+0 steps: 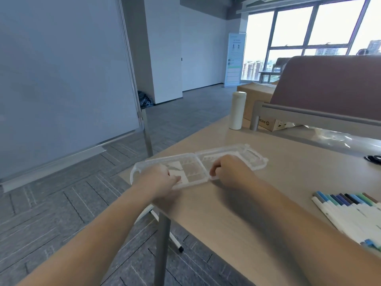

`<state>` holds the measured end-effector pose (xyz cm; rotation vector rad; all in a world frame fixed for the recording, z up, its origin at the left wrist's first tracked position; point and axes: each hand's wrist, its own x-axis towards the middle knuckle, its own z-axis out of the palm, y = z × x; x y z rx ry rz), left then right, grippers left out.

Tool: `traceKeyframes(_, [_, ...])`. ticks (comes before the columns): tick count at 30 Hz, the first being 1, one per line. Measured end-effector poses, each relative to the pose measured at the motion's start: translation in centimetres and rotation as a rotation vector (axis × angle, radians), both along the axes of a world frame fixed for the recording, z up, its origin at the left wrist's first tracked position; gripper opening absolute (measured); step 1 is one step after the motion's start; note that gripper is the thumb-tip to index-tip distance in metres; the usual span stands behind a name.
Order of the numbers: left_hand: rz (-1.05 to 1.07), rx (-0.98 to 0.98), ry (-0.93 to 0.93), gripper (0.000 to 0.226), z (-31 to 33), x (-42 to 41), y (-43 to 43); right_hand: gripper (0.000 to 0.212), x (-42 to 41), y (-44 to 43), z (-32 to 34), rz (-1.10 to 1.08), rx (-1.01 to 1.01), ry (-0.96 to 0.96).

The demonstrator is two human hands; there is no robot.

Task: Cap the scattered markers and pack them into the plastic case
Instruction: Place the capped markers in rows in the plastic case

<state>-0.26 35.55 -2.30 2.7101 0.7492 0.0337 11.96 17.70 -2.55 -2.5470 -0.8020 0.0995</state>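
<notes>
Hands busy: left hand (162,178) and right hand (228,170) each grip the one open case (191,172). Roughly ten capped markers (346,205); box (268,122) lettering upside down.

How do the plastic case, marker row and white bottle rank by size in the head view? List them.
1. plastic case.
2. marker row, cut off at the frame edge, so unsure.
3. white bottle, farthest away.

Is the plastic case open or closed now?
Open. The plastic case lies spread flat on the table, its two halves side by side, joined at the hinge.
</notes>
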Motion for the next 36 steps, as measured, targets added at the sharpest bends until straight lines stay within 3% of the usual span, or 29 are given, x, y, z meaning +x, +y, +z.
traceKeyframes(3, [-0.020,0.040,-0.027,0.032,0.4,-0.3,-0.6,0.032,-1.3,-1.3,0.2,0.035,0.039,0.042])
traceKeyframes(5, [-0.074,0.025,-0.063,0.027,0.6,-0.3,-1.7,0.029,-1.4,-2.2,-0.2,-0.023,0.081,-0.037])
traceKeyframes(9, [-0.144,-0.019,-0.151,0.021,0.3,0.1,-3.8,0.024,1.3,-5.3,-0.8,-0.381,0.015,-0.258])
traceKeyframes(12, [-0.099,0.007,-0.267,0.020,-0.3,0.5,-4.0,0.028,3.7,-8.3,-1.2,-0.557,-0.037,-0.141])
traceKeyframes(15, [-0.022,0.006,-0.364,0.025,-0.6,0.7,-3.2,0.027,4.9,-9.7,-1.7,-0.577,-0.007,-0.060])
traceKeyframes(19, [-0.066,-0.057,-0.246,0.012,-1.2,0.7,-3.1,0.019,4.6,-9.4,-1.6,-0.564,0.059,0.026])
traceKeyframes(24, [-0.118,0.033,-0.185,0.006,-1.8,0.8,-3.7,0.015,4.1,-9.8,-1.3,-0.586,0.121,0.043])
traceKeyframes(27, [-0.128,0.100,-0.187,0.010,-1.6,0.6,-4.2,0.017,3.7,-10.7,-0.8,-0.626,0.209,0.087])
traceKeyframes(32, [-0.207,-0.020,-0.344,0.012,-0.7,-0.5,-6.2,0.003,2.3,-14.1,0.2,-0.673,0.445,0.172])
traceKeyframes(36, [-0.282,-0.088,-0.457,0.025,0.8,-1.8,-9.1,0.018,0.1,-18.7,0.7,-0.708,0.553,0.143])
